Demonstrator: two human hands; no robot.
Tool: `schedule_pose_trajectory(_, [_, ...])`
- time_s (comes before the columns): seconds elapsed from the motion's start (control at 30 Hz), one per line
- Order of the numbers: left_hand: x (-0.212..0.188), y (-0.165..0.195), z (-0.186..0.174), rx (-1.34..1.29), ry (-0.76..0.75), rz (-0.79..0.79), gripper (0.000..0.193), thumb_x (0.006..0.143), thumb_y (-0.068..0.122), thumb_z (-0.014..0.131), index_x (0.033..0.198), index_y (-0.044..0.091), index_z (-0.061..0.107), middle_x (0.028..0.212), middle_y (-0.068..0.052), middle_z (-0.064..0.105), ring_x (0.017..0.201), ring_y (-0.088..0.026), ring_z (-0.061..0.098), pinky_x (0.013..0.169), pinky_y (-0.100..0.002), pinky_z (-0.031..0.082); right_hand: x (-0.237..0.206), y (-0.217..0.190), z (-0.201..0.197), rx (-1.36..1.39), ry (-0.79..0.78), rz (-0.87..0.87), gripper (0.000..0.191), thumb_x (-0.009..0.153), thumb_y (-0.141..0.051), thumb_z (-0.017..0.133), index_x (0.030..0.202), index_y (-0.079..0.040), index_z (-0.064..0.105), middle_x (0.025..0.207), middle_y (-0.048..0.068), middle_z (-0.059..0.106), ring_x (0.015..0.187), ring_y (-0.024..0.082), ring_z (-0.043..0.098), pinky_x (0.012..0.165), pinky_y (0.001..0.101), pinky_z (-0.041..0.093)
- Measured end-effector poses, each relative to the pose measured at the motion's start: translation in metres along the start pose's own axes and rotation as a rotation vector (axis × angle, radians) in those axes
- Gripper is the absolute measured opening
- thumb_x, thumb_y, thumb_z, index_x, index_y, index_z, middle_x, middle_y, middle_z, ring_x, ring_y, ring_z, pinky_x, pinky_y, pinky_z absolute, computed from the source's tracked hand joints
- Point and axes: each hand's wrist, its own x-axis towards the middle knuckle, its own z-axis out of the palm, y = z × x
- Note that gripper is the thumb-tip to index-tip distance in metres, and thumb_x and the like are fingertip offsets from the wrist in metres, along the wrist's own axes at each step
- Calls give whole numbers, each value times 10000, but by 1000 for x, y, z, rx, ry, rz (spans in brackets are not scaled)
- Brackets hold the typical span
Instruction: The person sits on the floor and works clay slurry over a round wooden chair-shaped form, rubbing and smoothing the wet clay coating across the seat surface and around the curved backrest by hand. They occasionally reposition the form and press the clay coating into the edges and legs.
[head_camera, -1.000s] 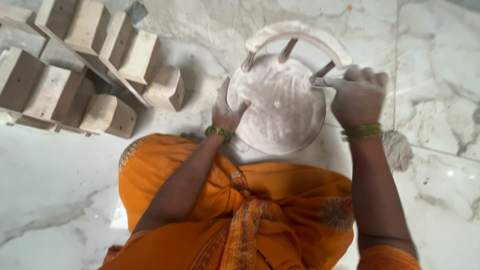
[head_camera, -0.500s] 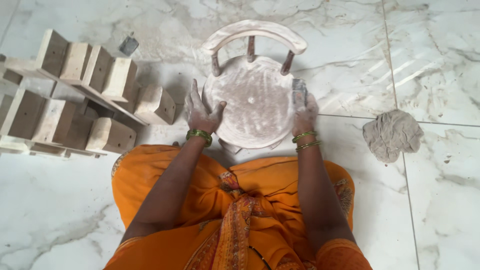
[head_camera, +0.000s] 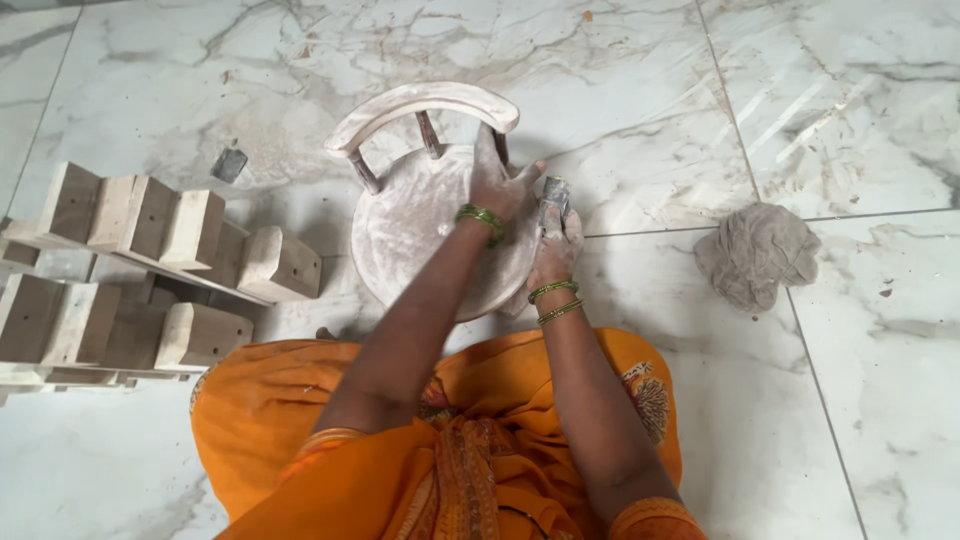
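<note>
Head view: a small round wooden chair (head_camera: 425, 225), pale with dust, stands on the marble floor (head_camera: 780, 90) just in front of the person's knees, its curved backrest (head_camera: 425, 100) on the far side; that keeps the seat within easy reach of both arms; the left hand (head_camera: 497, 180) reaches across and lies flat on the far right part of the seat, fingers spread up towards the backrest spindles, its grip apart and clamped on nothing, most likely pressing down so the chair cannot slide or turn; just to the right of it, touching the seat's edge, the right hand (head_camera: 556, 240) has its grip closed round a small grey sanding block (head_camera: 554, 197), which sticks up between thumb and fingers and meets the rim of the seat, seemingly held upright so that its face bears on the curved edge; green bangles sit on both wrists; well to the right of the right hand a crumpled grey cloth (head_camera: 755, 255) lies on the floor, apart from everything; well to the left of the left hand a rack of wooden blocks (head_camera: 150, 260) rests on the floor, and beyond it, nearer the backrest, lies a small dark grey piece (head_camera: 229, 163) whose kind I cannot tell; the orange garment (head_camera: 330, 440) covers the folded legs below both arms
</note>
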Motion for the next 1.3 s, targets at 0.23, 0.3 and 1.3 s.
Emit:
schedule_pose_trajectory(0.23, [-25,-1,49,-232,51,-71,632,847,202,776,1350,-14,461,1173,-126,566,1001,-171,550,763,-327,545,21,-8,-11,68,156,-34,300,1000,-143,584,1279,-35,596,1184,95,689,1063,189,667,926,311,549])
schedule_pose_trajectory(0.3, [-42,2,61,-145,93,159,583,876,175,844,1302,-35,506,1010,-116,583,864,-141,504,725,-314,479,28,-17,-17,4,158,-130,287,1023,-143,601,1281,-20,626,1179,88,693,1032,178,631,883,300,506])
schedule_pose_trajectory(1.3, [-190,-15,-65,-137,-24,176,290,919,50,513,1139,-65,662,1080,-155,766,1024,-231,758,948,-322,601,-11,-55,1,139,-21,-220,433,1032,-101,590,1438,-28,461,1326,149,625,1196,258,642,1049,403,542])
